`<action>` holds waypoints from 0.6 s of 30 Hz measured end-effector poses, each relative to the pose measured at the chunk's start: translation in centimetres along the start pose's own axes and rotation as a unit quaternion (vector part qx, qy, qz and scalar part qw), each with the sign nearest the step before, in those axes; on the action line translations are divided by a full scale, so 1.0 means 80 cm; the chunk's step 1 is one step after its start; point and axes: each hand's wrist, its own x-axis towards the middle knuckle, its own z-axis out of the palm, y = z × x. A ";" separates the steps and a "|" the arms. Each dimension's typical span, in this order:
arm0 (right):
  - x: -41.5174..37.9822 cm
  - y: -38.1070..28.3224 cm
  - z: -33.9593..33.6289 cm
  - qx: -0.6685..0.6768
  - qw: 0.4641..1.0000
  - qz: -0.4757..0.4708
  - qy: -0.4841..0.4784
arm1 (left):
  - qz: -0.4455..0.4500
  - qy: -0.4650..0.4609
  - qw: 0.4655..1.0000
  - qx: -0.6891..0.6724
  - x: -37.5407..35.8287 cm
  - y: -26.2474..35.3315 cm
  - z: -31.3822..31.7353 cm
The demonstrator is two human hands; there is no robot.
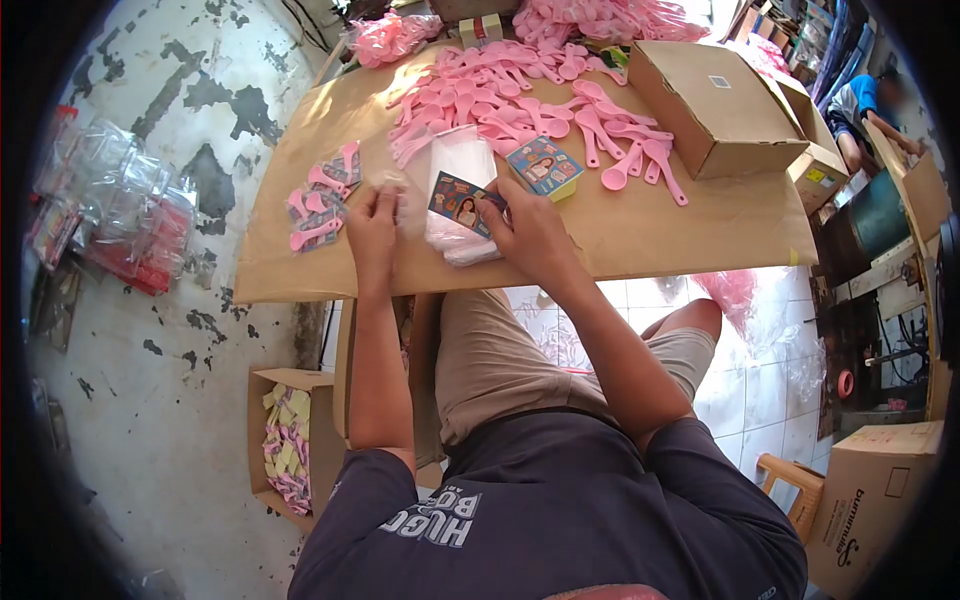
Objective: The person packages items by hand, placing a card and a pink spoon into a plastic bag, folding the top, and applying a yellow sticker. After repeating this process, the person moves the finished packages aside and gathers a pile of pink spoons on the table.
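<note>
My right hand (525,228) holds a dark printed card (462,204) between thumb and fingers, over a stack of clear plastic bags (460,155). To its left, my left hand (374,222) pinches a clear plastic bag (408,205), which is blurred. Beside my right hand lies a stack of printed cards (545,166) with yellow edges. Left of my left hand, several pink spoons (318,234) rest with printed cards. A big heap of pink spoons (470,95) covers the table's far middle.
On the brown table (660,240), a closed cardboard box (712,110) stands at the right. Bagged goods (120,205) are at the left. An open box of packets (287,440) sits below the table. Another person (868,110) is at the far right.
</note>
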 end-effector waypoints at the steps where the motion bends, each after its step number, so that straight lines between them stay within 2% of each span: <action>1: -0.001 0.001 0.001 -0.005 1.000 -0.004 0.008 | 0.009 0.063 0.997 -0.053 -0.003 0.003 -0.003; 2: -0.003 0.004 0.003 -0.003 1.000 -0.006 0.007 | 0.018 0.123 0.986 -0.106 -0.006 0.004 -0.006; 3: -0.004 0.004 0.002 0.003 1.000 -0.013 0.013 | 0.019 0.124 0.986 -0.105 -0.012 0.010 -0.004; 5: -0.010 0.005 -0.002 0.010 1.000 -0.021 0.020 | -0.005 0.097 0.945 -0.312 -0.022 0.018 0.006; 8: -0.025 -0.010 -0.015 0.068 0.997 0.005 0.042 | -0.020 0.077 0.924 -0.374 -0.038 0.031 0.022; 11: -0.045 -0.014 -0.023 0.101 0.992 0.037 0.069 | -0.003 0.080 0.931 -0.357 -0.056 0.044 0.041; 13: -0.062 -0.021 -0.027 0.232 0.964 0.107 0.068 | -0.010 0.081 0.932 -0.353 -0.068 0.052 0.052; 18: -0.086 -0.021 -0.034 0.279 0.950 0.136 0.042 | 0.001 0.040 0.928 -0.371 -0.094 0.062 0.074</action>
